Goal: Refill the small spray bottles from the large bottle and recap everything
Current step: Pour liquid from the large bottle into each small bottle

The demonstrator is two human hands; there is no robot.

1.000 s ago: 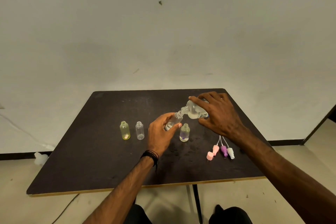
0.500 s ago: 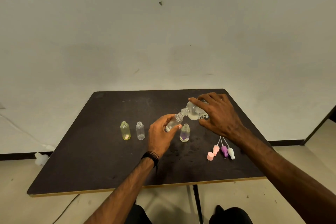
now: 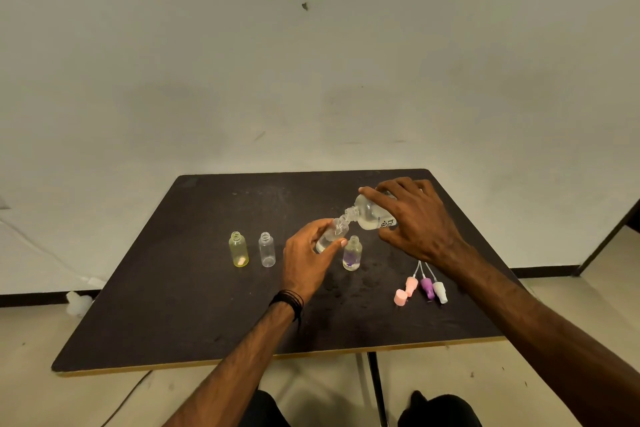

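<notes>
At the frame's centre, a large clear bottle point(image 3: 370, 215) tips mouth-to-mouth into a small spray bottle point(image 3: 329, 236). The right hand point(image 3: 412, 218) wraps the large bottle; the left hand point(image 3: 306, 256) pinches the small one. Both look light, rigid and likely slippery, best gripped around the body.

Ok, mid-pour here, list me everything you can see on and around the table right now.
Table: 1, dark top with a pale edge, centre of view.
Large bottle: 1, clear, tipped in the right hand, mouth at the small bottle's mouth.
Small bottle being filled: 1, clear, tilted in the left hand.
Yellow bottle: 1, uncapped, upright, table left.
Clear bottle: 1, uncapped, upright, beside the yellow one.
Bottle with purple inside: 1, uncapped, upright, near the left hand.
Spray tops: 3, pink, purple, white, lying table right.
Pink cap: 1, beside the tops.
White object: 1, on the floor left.
Left hand: 1, black wristband.
Right hand: 1.
</notes>
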